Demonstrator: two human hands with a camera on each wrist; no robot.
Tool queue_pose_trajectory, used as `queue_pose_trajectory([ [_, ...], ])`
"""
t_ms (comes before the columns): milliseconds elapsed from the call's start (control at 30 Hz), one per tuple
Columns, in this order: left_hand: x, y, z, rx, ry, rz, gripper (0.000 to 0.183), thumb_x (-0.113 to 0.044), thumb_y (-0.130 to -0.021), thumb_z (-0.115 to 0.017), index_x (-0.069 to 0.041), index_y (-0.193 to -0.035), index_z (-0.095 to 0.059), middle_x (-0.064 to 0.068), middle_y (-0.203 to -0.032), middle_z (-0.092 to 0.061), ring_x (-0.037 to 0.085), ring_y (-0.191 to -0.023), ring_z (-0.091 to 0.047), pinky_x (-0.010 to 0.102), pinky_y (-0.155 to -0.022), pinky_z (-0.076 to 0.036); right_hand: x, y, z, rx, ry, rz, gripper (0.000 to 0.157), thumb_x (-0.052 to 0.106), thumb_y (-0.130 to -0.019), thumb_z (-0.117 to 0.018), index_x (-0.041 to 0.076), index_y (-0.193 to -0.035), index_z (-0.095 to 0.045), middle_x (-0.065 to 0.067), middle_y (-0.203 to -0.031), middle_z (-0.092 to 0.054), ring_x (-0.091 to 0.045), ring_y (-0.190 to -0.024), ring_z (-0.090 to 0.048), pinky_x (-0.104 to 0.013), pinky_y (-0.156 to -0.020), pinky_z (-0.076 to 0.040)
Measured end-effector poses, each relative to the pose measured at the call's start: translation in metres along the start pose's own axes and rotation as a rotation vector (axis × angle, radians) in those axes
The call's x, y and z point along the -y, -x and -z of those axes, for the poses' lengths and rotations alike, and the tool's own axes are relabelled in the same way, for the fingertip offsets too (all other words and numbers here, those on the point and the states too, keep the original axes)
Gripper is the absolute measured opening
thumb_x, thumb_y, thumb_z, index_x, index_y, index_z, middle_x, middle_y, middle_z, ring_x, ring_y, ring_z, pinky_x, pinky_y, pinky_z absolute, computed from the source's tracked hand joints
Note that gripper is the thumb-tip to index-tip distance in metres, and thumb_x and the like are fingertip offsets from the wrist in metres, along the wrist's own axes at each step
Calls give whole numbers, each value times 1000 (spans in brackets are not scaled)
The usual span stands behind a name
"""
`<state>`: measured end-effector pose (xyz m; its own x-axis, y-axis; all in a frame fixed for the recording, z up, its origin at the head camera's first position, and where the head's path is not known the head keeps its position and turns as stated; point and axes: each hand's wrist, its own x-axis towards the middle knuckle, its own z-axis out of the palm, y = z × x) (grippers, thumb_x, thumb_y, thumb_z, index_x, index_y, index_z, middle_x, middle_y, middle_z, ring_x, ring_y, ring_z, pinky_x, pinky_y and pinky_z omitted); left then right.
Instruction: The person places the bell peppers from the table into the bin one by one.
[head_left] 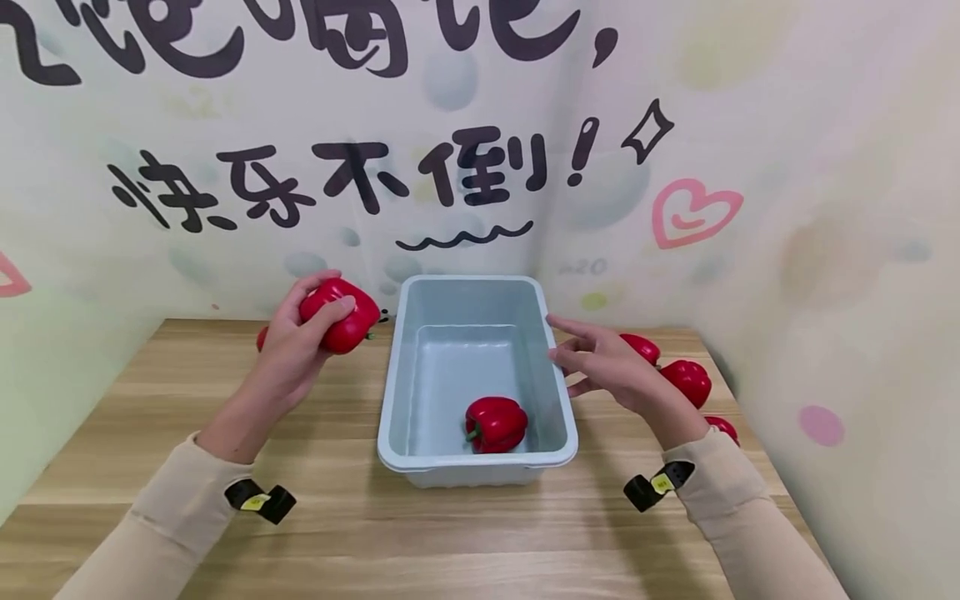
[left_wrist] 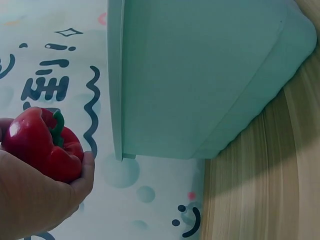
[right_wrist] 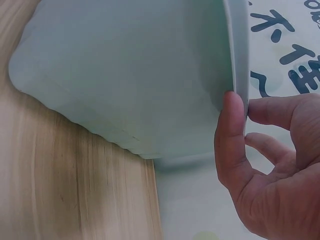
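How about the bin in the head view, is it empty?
No, a red bell pepper lies inside the bin, near its front.

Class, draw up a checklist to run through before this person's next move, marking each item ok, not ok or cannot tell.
1. Held pepper secure: ok; the left hand's fingers and thumb grip it.
2. Tub upright on the table: ok.
3. Tub steadied: ok; the right hand pinches its right rim.
4. Room inside: ok; one pepper lies at the near end, with bare floor beyond.
5. Held pepper above the tub's opening: not ok; it is left of the rim.
6. Number of peppers behind the left hand: cannot tell; only a red edge shows.
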<state>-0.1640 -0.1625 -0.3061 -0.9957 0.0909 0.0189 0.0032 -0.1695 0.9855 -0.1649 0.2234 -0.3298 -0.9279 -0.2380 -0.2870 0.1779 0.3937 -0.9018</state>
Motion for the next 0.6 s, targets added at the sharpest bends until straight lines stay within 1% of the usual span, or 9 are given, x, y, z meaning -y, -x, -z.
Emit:
queue_pose_trajectory([
  [200,2,-3,-7,7,-23,3,61,-18,-88,-67,-25,-140,-35,1,-142,-30,26,-131,-30,27,-82,-55,0,0,2,6,18,-8,68,25,-89,-67,34,-147,-34,-15,-118,-56,-30,-99,-62,-45,-73,-58],
  [467,4,-10,-18,35,-40,2,61,-18,-88,-67,-25,-140,-36,3,-142,-32,27,-130,-31,28,-82,-55,1,2,3,11,1,-2,67,22,-89,-66,32,-148,-34,-16,-119,-56,-31,-99,-62,-45,-72,-58],
  [600,5,-12,-24,60,-56,3,62,-18,-88,-67,-25,-140,-35,3,-142,-32,27,-131,-32,29,-83,-55,2,1,2,7,-2,-6,67,22,-89,-67,33,-147,-35,-16,-119,-56,-31,-98,-62,-45,-72,-58],
])
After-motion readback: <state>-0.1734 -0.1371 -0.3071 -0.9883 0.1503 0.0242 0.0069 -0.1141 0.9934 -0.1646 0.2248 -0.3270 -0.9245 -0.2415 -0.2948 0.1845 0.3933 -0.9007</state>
